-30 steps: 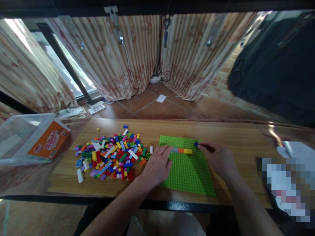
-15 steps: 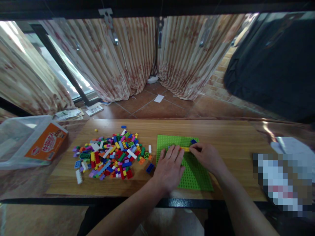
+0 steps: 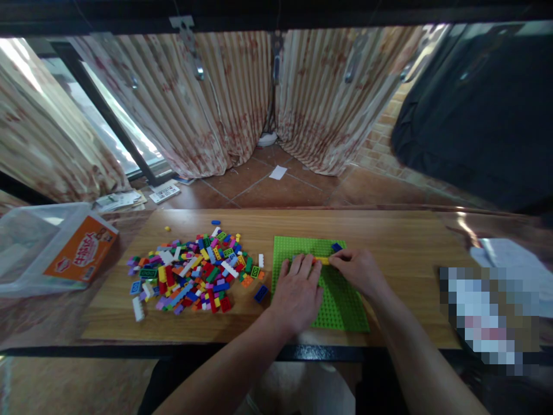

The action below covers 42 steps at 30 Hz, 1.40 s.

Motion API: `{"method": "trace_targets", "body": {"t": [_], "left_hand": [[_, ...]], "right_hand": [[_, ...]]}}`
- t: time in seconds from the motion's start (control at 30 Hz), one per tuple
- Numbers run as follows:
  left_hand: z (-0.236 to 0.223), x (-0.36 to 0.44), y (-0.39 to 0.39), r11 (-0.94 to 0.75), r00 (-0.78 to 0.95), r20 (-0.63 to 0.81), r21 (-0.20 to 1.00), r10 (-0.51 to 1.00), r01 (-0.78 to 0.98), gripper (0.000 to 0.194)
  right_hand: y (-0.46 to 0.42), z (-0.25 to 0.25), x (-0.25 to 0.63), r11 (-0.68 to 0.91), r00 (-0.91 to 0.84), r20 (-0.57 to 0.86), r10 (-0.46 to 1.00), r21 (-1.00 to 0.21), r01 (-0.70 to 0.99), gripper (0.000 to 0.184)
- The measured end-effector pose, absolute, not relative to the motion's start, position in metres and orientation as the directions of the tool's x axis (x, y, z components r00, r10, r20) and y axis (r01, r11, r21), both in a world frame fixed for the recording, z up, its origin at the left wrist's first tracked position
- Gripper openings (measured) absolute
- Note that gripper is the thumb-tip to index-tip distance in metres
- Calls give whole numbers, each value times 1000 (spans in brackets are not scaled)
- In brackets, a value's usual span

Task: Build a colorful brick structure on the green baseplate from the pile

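A green studded baseplate (image 3: 341, 314) lies on the wooden board. My left hand (image 3: 300, 291) rests flat on its left part, fingers stretched out, their tips by a row of bricks that they partly cover. Just right of those fingertips a yellow brick (image 3: 322, 261) shows on the plate. The fingers of my right hand (image 3: 352, 266) are pinched together at the yellow brick's right end. Behind that hand, near the plate's back edge, sits a dark blue brick (image 3: 336, 247). Another dark blue brick (image 3: 261, 294) lies on the board, left of the plate.
A wide pile of mixed bricks (image 3: 194, 274) spreads over the left of the wooden board (image 3: 401, 242). Beyond the board's left end stands a clear plastic box (image 3: 26, 248) with an orange label. Papers (image 3: 510, 271) and a blurred-out object (image 3: 484, 323) are at the right.
The view has shifted slightly. Both hands keep nearly the same place on the plate, with the right fingers still at the yellow brick.
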<state>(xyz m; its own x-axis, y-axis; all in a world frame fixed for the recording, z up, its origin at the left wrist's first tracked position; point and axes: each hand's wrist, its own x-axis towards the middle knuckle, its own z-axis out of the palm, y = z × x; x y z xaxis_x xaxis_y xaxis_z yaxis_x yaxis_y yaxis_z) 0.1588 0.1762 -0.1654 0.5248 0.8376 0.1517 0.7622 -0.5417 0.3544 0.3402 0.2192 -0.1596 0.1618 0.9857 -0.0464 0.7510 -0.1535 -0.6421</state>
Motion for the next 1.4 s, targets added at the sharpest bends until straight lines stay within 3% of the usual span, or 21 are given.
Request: {"method": "trace_targets", "body": {"t": [0.63,0.8,0.97,1.17,1.4], "left_hand": [[-168,158,173,-533,512,167,387,843,752,51],[-168,159,176,-546,517,190,407,835,732,50],[-168,164,179,-529,483,220,413,848,741,48],[-170,165,180,-518,474,217,453,853,725,48],[-169,162,183,-496,466,205,544,861,677,50]], "right_hand": [[217,-157,342,-102,97,-46,994,-677,729,30],[216,-152,354,-183,258,8,966,-685,705,34],[214,-146,359,-244,372,90,924,-610,754,32],[218,-155,358,-194,298,138,944,-498,845,36],[228,-158,341,-207,246,79,966,-334,920,31]]}}
